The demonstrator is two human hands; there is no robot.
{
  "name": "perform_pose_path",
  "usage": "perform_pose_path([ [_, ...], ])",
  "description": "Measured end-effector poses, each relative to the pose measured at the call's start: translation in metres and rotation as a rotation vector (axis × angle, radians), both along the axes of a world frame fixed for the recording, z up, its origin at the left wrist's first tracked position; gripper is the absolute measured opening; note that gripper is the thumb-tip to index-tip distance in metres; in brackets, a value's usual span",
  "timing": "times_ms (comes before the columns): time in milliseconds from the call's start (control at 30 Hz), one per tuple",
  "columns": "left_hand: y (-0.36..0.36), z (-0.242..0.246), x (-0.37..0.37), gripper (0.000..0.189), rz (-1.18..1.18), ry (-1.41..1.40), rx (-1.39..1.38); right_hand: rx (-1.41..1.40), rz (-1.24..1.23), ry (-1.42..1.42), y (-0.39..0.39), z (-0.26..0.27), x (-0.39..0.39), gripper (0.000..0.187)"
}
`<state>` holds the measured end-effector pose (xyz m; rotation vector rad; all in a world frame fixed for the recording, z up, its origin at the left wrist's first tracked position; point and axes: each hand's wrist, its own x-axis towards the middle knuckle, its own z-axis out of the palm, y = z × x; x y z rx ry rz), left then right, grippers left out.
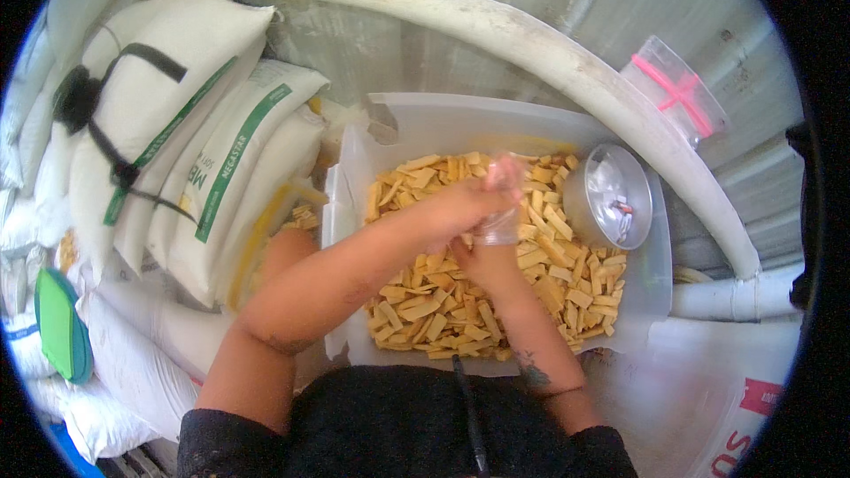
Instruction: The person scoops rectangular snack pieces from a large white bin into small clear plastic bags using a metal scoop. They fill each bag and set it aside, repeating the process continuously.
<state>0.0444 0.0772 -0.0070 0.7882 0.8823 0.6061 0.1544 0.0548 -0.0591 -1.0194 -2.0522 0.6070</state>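
My left hand (473, 202) reaches across from the left and closes on thin clear plastic (499, 229), which looks like a disposable glove around my right wrist. My right hand (507, 176) is mostly behind the left hand and the plastic; its blurred fingers look pinkish, and their pose cannot be made out. Both hands meet above a pile of yellowish, chip-like cut strips (425, 309) in a translucent plastic bin (637, 299). Beside them, at the bin's right side, a round metal bowl (607, 196) holds a few small items.
White woven sacks (179, 99) with green bands are stacked at left, with a black strap or cord (103, 126) over them. A thick pale pipe (478, 20) curves along the corrugated wall. A clear bag with pink ties (684, 93) hangs at right. Green slippers (60, 325) lie far left.
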Motion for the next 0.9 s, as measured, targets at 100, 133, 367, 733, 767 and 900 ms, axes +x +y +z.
perform_pose_path([
  [100, -0.001, -0.003, 0.004, 0.047, 0.345, -0.17, 0.039, 0.018, -0.014, -0.135, -0.009, -0.009, -0.008, 0.08],
  [133, -0.001, -0.004, 0.004, 0.044, 0.36, -0.127, -0.033, -0.014, 0.009, -0.034, -0.009, -0.011, -0.009, 0.079],
  [367, -0.002, 0.0, 0.006, 0.036, 0.325, 0.008, 0.251, 0.25, 0.02, -0.207, 0.002, -0.006, 0.02, 0.04],
  [733, 0.022, 0.009, -0.042, 0.037, 0.605, 0.319, 0.916, 0.112, -0.397, -0.116, 0.045, -0.016, 0.066, 0.016],
  [767, 0.02, 0.009, -0.04, 0.036, 0.583, 0.378, 0.912, 0.123, -0.356, -0.17, 0.045, -0.018, 0.062, 0.017],
  [900, 0.019, 0.007, -0.039, 0.032, 0.54, 0.408, 0.943, 0.142, -0.264, -0.6, 0.032, -0.033, 0.03, 0.022],
])
